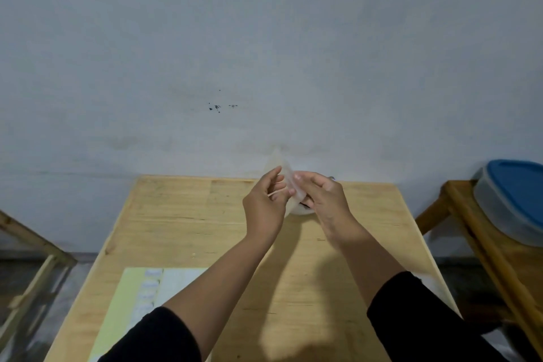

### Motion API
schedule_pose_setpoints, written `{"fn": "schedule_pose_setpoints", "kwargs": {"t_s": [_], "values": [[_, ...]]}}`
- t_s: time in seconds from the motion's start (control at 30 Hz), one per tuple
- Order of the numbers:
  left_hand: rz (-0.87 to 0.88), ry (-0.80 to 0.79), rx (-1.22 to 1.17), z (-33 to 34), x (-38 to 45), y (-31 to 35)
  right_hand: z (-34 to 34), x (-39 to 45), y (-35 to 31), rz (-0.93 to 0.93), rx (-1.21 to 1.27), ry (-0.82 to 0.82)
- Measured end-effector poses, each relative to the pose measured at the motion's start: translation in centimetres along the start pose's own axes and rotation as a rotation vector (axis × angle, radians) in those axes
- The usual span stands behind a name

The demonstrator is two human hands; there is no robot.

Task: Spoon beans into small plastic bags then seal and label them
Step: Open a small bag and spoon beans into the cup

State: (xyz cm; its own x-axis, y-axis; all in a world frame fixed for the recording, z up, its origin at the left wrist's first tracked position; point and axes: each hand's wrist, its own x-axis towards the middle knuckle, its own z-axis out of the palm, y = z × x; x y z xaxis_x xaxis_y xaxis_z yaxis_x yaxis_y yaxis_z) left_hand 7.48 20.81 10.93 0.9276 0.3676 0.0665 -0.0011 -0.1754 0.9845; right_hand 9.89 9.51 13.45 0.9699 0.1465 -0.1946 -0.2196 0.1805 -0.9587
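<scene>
step: opening a bag, judged | bag (283, 178) – 12 o'clock of table (176, 214), held above it | left hand (263, 204) pinches bag | right hand (321, 200) pinches bag | next: part the mouth – then spoon beans in

Both hands, left (264, 204) and right (323, 200), pinch a clear bag (282, 167) above the wooden table (182, 214), near a wall

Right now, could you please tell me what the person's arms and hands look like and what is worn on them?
Both hands, left hand and right hand, are bare, without gloves. Black sleeves are pushed up, leaving both forearms uncovered. No watch or bracelet shows.
</scene>
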Motion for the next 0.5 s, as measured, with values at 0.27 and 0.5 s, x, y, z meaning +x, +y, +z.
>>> {"fn": "schedule_pose_setpoints", "kwargs": {"t_s": [0.27, 0.5], "values": [[-0.062, 0.001, -0.065, 1.0, 1.8, 0.2, -0.6, 1.8, -0.5, -0.022, -0.093, -0.084], [-0.147, 0.000, -0.145, 2.4, 2.5, 1.0, -1.9, 3.6, -0.9, -0.042, -0.248, -0.008]]}}
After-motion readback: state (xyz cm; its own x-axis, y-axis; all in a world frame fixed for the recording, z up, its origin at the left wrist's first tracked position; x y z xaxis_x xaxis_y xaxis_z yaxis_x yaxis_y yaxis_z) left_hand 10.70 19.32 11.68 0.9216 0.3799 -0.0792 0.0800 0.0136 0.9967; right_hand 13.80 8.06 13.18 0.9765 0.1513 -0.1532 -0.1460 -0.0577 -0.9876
